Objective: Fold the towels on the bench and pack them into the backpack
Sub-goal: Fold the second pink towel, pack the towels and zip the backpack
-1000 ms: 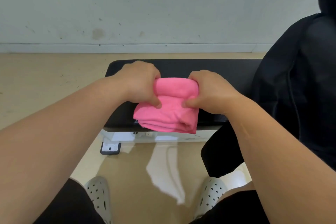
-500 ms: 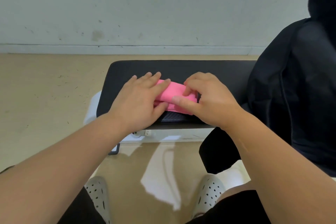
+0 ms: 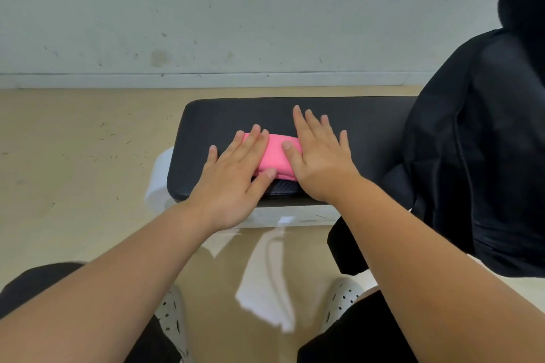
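fingers [image 3: 250, 141] of left hand [image 3: 233, 183] and right hand [image 3: 320, 162] straight, flat — on pink towel [image 3: 277, 153]

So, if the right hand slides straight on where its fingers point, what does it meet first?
Nothing, it seems: ahead of the right hand lies only bare bench up to its far edge.

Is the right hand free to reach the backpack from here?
Probably yes. The right hand lies flat on the towel, holding nothing, and the backpack stands just to its right with only bare bench between.
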Tool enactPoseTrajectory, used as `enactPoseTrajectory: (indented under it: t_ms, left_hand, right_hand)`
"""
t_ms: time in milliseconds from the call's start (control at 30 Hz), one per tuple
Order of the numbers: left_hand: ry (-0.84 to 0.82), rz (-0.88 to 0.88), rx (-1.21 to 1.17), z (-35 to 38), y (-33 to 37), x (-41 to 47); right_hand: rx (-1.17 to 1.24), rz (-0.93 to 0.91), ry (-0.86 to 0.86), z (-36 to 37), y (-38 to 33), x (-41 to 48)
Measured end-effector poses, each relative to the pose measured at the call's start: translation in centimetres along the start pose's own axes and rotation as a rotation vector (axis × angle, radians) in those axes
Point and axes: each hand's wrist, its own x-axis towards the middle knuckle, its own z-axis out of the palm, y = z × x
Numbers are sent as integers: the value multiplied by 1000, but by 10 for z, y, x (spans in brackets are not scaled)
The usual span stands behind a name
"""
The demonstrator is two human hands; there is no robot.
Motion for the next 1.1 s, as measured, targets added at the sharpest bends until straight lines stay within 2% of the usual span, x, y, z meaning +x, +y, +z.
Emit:
enactPoseTrajectory:
  t_ms: [167, 300, 533, 733, 833, 967, 1100]
  left_hand:
    - [68, -123, -12, -24, 25, 40]
    - [30, -106, 99, -10, 20, 64]
    - [154, -63, 107, 8, 8, 61]
    - [116, -55, 92, 7, 7, 64]
    - [86, -39, 0, 3, 6, 61]
    - [44, 47, 1, -18, 0, 45]
    - [5, 55, -22, -51, 9, 31]
  right_hand:
    - [0, 8, 45, 10, 3, -4]
    - [21, 15, 94, 12, 5, -4]
    - [14, 54, 82, 14, 7, 1]
    - [9, 41, 62, 14, 8, 2]
    - [11, 17, 48, 10, 8, 2]
    - [15, -56, 58, -1, 7, -9]
    - [56, -105, 47, -32, -5, -24]
